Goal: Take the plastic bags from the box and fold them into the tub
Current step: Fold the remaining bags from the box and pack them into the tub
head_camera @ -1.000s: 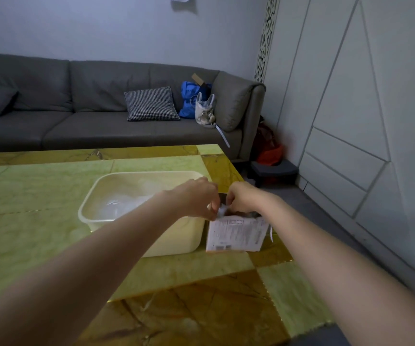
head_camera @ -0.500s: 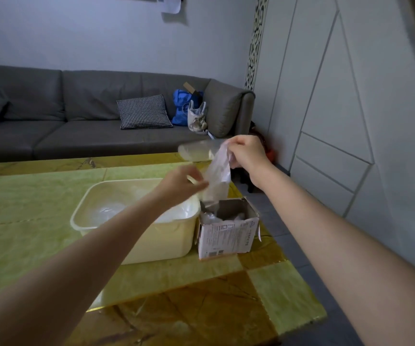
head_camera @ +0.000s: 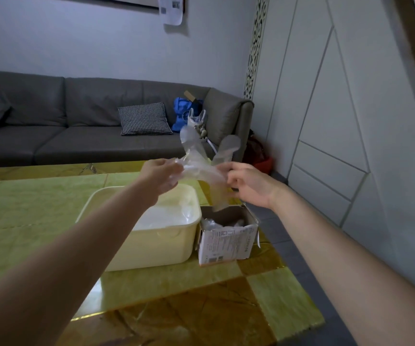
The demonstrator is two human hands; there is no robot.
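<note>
A clear plastic bag (head_camera: 202,171) hangs in the air between both hands, above the box and tub. My left hand (head_camera: 161,174) pinches its left edge and my right hand (head_camera: 245,184) grips its right side; two handle loops stick up behind. The small cardboard box (head_camera: 226,242) stands open on the table below, with more crumpled clear bags inside. Left of it, touching or nearly so, sits the cream plastic tub (head_camera: 156,243) with a pale layer of plastic in its bottom.
The green and gold marble table (head_camera: 26,211) ends just right of the box, with dark floor beyond. A grey sofa (head_camera: 76,136) with a checked cushion and a blue bag stands behind. White wall panels are on the right.
Both hands went from the box mouth up into the air, drawing one bag out. The right hand lifted it first; now the left hand holds it too and it is spread between them.
</note>
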